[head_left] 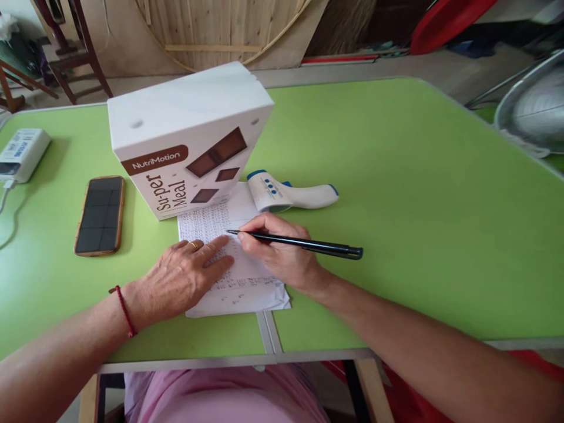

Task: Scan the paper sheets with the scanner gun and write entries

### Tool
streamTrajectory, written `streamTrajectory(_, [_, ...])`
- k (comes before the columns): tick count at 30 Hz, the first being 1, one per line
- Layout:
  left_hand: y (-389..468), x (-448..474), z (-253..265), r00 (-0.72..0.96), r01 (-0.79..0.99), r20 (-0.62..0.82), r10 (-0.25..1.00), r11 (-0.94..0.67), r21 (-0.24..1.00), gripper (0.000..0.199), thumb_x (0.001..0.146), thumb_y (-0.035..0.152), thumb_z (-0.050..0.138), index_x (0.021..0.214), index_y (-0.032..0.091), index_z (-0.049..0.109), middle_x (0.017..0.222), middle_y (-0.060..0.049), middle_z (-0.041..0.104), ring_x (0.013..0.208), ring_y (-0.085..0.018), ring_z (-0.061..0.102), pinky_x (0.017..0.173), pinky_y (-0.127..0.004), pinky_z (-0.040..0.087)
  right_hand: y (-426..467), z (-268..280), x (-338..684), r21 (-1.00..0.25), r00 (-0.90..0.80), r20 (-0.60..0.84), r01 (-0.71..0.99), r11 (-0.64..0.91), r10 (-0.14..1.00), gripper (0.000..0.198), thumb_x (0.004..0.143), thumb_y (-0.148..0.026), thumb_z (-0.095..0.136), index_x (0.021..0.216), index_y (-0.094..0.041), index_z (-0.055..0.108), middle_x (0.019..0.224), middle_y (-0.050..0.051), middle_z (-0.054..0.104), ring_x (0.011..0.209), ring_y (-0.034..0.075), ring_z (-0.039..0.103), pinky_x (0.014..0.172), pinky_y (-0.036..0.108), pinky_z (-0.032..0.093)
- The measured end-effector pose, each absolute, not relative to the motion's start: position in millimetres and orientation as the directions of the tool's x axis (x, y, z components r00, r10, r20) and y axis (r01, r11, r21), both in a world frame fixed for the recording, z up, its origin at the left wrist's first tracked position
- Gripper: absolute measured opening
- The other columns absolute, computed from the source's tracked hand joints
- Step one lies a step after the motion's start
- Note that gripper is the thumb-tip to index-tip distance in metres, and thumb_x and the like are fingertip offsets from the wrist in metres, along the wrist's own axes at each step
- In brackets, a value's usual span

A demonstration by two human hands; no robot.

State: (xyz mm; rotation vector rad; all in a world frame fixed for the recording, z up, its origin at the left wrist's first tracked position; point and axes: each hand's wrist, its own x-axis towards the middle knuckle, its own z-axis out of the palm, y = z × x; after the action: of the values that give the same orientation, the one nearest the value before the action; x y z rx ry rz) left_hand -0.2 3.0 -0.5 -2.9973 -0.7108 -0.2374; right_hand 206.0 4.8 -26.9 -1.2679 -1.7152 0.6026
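Observation:
My right hand (282,249) pinches a black pen (317,245), its tip just above or touching a sheet of paper (247,258) covered in small handwriting. My left hand (187,273) lies flat on the paper's left part, fingers stretched toward the pen tip, with a ring and a red bracelet. Behind the hands a white NutriMotion box (189,141) stands upright on or against the paper's far edge. A white and blue handheld infrared thermometer (291,192) lies just beyond my right hand, partly over the paper's upper corner.
A phone (99,216) in a brown-edged case lies on the green table (396,194), left of the box. At the far left sits a white charger block (24,154) with a cable. A wooden chair (77,53) and a red round object (449,23) stand beyond the table.

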Motion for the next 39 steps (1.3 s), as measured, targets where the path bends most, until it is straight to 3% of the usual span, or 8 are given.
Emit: streamTrajectory(39, [3.9, -1.1, -1.3, 0.877, 0.458, 0.180, 0.445, -0.888, -0.033, 0.025, 0.097, 0.016, 0.040, 0.110, 0.016, 0.062, 0.135, -0.013, 0.058, 0.067, -0.018, 0.060, 0.061, -0.034, 0.052, 6.2, -26.9, 206.9, -0.772, -0.075, 0.405, 0.505, 0.385, 0.911, 0.010, 0.078, -0.018, 0.057, 0.068, -0.020, 0.057, 0.055, -0.004, 0.059, 0.047, 0.009, 0.049, 0.044, 0.021, 0.037])
